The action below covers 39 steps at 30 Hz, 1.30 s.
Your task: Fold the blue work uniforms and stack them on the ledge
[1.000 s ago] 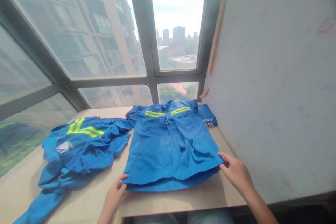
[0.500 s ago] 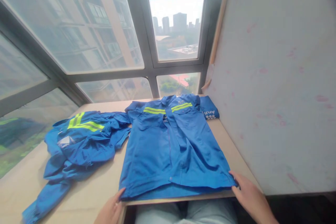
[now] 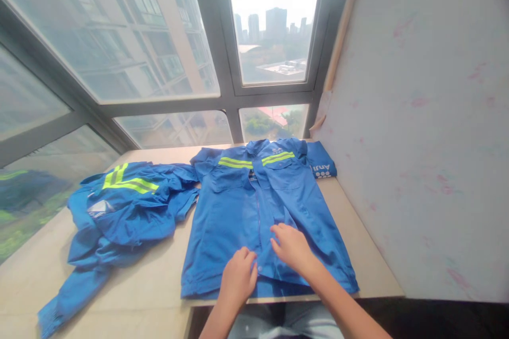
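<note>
Curled and narrow, the left grip [image 3: 238,273] sits over the lower front of the spread blue jacket [image 3: 222,222], close to the front opening [image 3: 259,222] and the hem. The right grip [image 3: 293,245] is bent too, its thumb a little apart from the fingers, on the other side of the opening and slightly farther up. Whether either one pinches cloth, I cannot tell.

The jacket lies front up on the worktop [image 3: 151,296], collar towards the window, hem along the near edge. A crumpled blue jacket [image 3: 135,222] lies to its left, touching or nearly touching its sleeve; a blue cloth bundle with white lettering [image 3: 323,161] rests by the far right shoulder.

Work at the front edge seems best done with light fingertips, taking only the top layer so the back panel stays flat. Both hands should move evenly, keeping the opening straight and easing the diagonal creases outward on the right panel. Pulling hard towards the body could drag the hem over the edge.
</note>
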Each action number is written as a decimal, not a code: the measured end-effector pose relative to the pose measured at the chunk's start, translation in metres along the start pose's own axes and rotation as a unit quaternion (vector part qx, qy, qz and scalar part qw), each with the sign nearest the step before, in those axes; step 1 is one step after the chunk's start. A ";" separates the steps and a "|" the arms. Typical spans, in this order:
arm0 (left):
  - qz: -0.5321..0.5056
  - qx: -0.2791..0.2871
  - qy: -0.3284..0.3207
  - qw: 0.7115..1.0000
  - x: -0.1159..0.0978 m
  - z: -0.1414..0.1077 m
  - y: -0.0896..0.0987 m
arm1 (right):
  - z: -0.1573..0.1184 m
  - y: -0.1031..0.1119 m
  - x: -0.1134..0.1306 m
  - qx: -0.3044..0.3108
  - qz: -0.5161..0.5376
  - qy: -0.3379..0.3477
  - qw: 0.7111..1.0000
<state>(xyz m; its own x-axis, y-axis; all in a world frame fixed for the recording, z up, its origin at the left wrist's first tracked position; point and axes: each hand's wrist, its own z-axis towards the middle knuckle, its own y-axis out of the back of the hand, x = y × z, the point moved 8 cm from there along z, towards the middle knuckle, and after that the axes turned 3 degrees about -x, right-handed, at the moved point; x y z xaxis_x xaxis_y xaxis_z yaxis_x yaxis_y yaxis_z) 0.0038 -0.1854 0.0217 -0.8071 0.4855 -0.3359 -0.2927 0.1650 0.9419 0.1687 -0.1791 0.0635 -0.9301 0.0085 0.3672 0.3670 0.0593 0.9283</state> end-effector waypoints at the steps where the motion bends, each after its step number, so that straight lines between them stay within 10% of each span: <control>1: 0.007 0.013 -0.011 1.000 -0.010 -0.002 -0.008 | 0.010 -0.008 0.008 0.023 -0.014 -0.004 1.000; 10: -0.014 -0.051 -0.031 0.998 -0.007 -0.051 -0.040 | 0.049 -0.041 -0.027 0.010 -0.098 -0.127 0.987; 22: 0.068 -0.125 -0.134 0.981 -0.022 -0.018 -0.048 | 0.058 -0.059 -0.046 0.005 -0.074 -0.158 0.985; 31: 0.014 -0.230 -0.177 0.957 -0.022 -0.029 -0.005 | 0.056 -0.031 -0.073 -0.079 0.238 -0.217 0.943; 39: -0.047 -0.297 -0.169 0.939 -0.015 -0.068 0.016 | 0.063 0.001 -0.022 -0.102 0.175 -0.164 0.965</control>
<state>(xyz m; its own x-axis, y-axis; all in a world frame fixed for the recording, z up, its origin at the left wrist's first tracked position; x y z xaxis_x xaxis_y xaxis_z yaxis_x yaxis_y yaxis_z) -0.0236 -0.2480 0.0409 -0.5846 0.7535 -0.3009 -0.6699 -0.2391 0.7029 0.1890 -0.1162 0.0528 -0.6905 0.3091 0.6540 0.6244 -0.2017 0.7546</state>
